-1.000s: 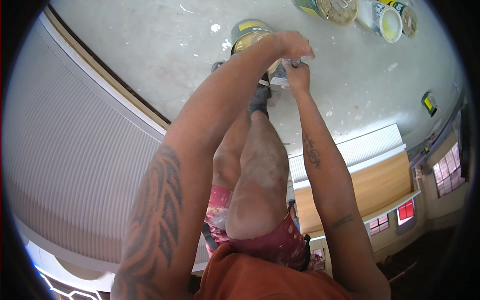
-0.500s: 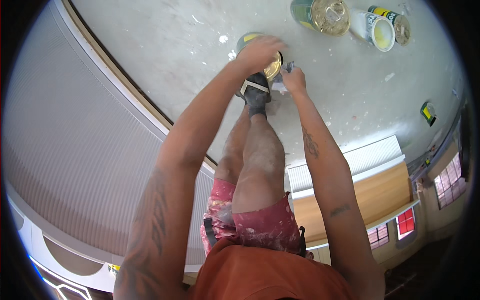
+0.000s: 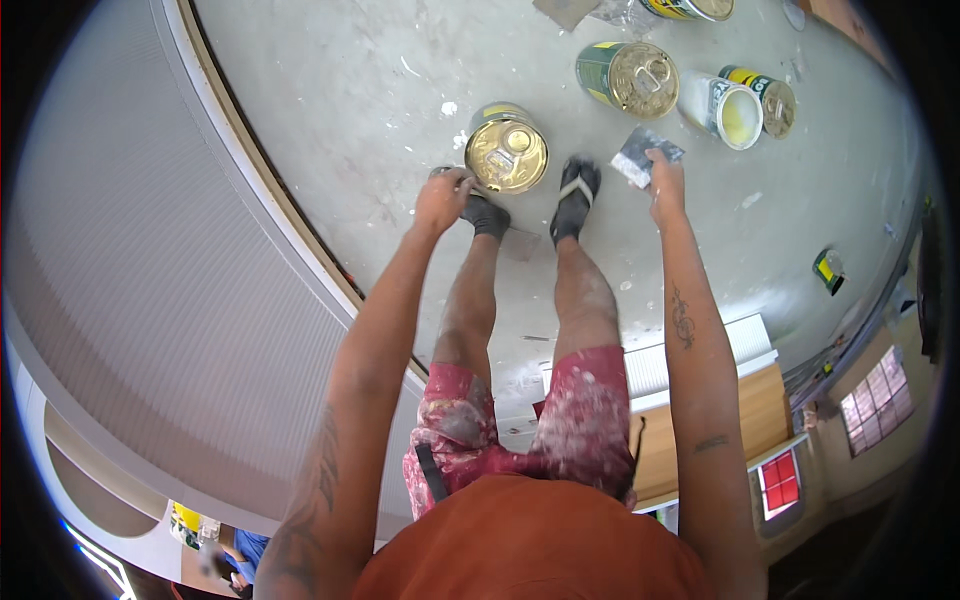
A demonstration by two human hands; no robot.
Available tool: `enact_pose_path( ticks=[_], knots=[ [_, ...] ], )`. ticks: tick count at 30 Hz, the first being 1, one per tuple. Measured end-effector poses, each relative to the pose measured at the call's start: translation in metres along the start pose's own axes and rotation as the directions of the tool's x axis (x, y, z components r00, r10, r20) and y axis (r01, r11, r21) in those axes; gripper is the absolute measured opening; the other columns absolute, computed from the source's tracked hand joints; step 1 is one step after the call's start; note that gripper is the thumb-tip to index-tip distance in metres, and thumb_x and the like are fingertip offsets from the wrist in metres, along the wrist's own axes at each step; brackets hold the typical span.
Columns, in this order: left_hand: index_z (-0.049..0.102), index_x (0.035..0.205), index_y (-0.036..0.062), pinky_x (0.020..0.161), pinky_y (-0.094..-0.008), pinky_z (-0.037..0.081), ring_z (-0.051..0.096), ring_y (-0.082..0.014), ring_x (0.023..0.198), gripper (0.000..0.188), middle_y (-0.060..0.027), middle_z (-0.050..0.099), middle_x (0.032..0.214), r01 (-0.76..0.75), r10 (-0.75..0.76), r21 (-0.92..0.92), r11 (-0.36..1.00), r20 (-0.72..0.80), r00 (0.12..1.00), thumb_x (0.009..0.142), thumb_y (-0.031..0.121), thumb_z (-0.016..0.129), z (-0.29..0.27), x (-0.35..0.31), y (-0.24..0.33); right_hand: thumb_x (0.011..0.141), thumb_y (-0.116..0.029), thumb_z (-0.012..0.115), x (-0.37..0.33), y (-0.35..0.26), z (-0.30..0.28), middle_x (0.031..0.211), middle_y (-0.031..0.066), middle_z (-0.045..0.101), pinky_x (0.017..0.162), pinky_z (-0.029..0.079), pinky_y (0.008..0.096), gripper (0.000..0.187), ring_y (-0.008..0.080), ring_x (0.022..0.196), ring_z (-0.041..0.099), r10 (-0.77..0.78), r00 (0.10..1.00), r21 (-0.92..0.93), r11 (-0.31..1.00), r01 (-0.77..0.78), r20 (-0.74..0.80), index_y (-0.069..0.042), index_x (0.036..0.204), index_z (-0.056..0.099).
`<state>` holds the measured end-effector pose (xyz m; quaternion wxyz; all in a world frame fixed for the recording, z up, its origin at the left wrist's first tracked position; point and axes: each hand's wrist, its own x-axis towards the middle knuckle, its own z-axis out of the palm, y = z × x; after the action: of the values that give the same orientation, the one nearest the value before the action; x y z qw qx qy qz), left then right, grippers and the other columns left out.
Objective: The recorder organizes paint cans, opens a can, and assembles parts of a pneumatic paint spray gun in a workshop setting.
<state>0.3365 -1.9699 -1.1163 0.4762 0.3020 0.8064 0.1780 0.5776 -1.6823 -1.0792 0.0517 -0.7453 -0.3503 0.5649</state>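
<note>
A round metal can (image 3: 507, 150) with a gold lid and green and yellow sides stands on the floor before my feet. My left hand (image 3: 442, 203) hovers over my left foot, just beside the can's near left side. Its fingers are curled in; whatever they may hold is hidden. Out to the right of the can, my right hand (image 3: 667, 186) grips a flat, square grey piece smeared with white (image 3: 644, 158), held by one corner between thumb and fingers. I cannot make out its exact kind.
Another gold-lidded can (image 3: 643, 80), an open white tub (image 3: 738, 117) and a lying can (image 3: 777, 105) are at the upper right. A brown flat piece (image 3: 567, 10) lies at the far edge. A ribbed grey panel (image 3: 190, 270) curves along the left.
My left hand has come off the can and moved left and nearer. My right hand has swung right with the flat piece, and my feet are now apart.
</note>
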Motion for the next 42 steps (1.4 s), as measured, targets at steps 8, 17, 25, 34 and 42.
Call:
enact_pose_path(
  ticks=[8, 17, 25, 34, 42],
  knots=[
    [0.063, 0.113, 0.0052, 0.083, -0.0492, 0.053, 0.065, -0.0383, 0.099, 0.033, -0.0193, 0.062, 0.115, 0.288, -0.241, 0.175, 0.941, -0.247, 0.938, 0.085, 0.023, 0.066, 0.066, 0.045, 0.048, 0.089, -0.007, 0.067, 0.106, -0.054, 0.006, 0.128, 0.0159, 0.056, 0.094, 0.052, 0.0436, 0.05, 0.0304, 0.119, 0.057, -0.069, 0.988, 0.454, 0.891, -0.002, 0.14, -0.001, 0.133, 0.046],
    [0.063, 0.101, 0.0027, 0.079, -0.0472, 0.055, 0.067, -0.0353, 0.096, 0.02, -0.0161, 0.063, 0.111, 0.355, -0.258, 0.317, 0.879, -0.309, 0.915, 0.086, 0.011, 0.053, 0.071, 0.062, 0.049, 0.092, -0.009, 0.059, 0.137, -0.016, -0.046, 0.116, 0.0141, 0.061, 0.085, 0.056, 0.0383, 0.035, 0.0288, 0.107, 0.061, 0.064, 0.99, 0.127, 0.989, -0.081, 0.128, 0.0, 0.125, 0.054],
    [0.063, 0.096, -0.0008, 0.081, -0.0482, 0.054, 0.067, -0.039, 0.091, 0.02, -0.0217, 0.069, 0.093, 0.354, -0.316, 0.345, 0.869, -0.163, 0.935, 0.082, 0.01, 0.054, 0.055, 0.049, 0.025, 0.09, -0.018, 0.062, 0.044, 0.048, -0.003, 0.098, 0.0062, 0.067, 0.061, 0.055, 0.0304, 0.029, 0.0143, 0.077, 0.067, 0.151, 0.845, -0.466, 0.876, 0.126, 0.513, -0.007, 0.117, 0.063],
    [0.052, 0.086, 0.0004, 0.074, -0.0499, 0.049, 0.062, -0.0433, 0.082, 0.019, -0.0237, 0.063, 0.082, 0.273, -0.301, -0.137, 0.952, -0.275, 0.913, 0.075, 0.01, 0.063, 0.092, 0.019, 0.034, 0.097, -0.039, 0.054, 0.004, 0.067, 0.145, 0.134, 0.0237, 0.053, 0.107, 0.04, 0.0419, 0.045, 0.0383, 0.127, 0.049, -0.317, 0.616, -0.416, 0.512, 0.752, 0.722, -0.01, 0.132, 0.059],
    [0.049, 0.09, 0.0002, 0.075, -0.054, 0.046, 0.06, -0.0465, 0.086, 0.016, -0.0267, 0.06, 0.086, 0.138, -0.181, -0.181, 0.974, -0.252, 0.951, 0.076, 0.005, 0.058, 0.133, -0.014, 0.042, 0.102, -0.048, 0.039, 0.025, 0.093, 0.106, 0.146, 0.0229, 0.044, 0.114, 0.031, 0.0438, 0.054, 0.0385, 0.138, 0.038, 0.08, 0.49, -0.484, 0.355, 0.8, 0.868, -0.015, 0.144, 0.049]
  ],
)
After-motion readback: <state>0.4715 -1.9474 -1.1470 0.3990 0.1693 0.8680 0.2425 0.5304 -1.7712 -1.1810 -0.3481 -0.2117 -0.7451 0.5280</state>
